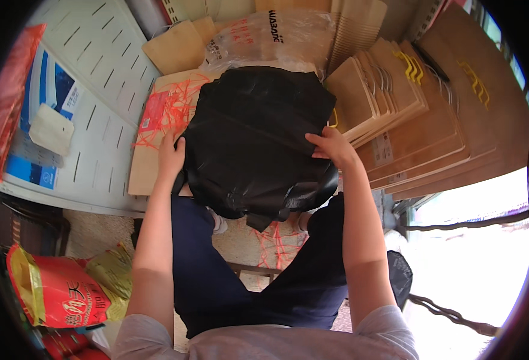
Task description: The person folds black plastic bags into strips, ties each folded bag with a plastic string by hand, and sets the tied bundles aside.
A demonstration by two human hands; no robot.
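Observation:
A large black plastic bag (258,132) is spread flat in front of me, its creased near edge hanging down above my knees. My left hand (171,157) is at the bag's left edge, fingers and thumb closed on the plastic. On the opposite side, my right hand (334,147) grips the right edge, with the thumb on top and some fingers tucked out of sight. Beneath the bag a pale wooden board (141,171) shows at the left. Tangled orange-red plastic strings (177,111) lie on that board beside the bag.
Wooden boards with yellow handles (396,99) stand stacked at the right. Clear plastic wrapping (276,39) lies behind the bag. A slotted white metal panel (96,120) rises at the left. A red and gold bag (60,288) sits low at the left, and orange strings (276,243) litter the floor.

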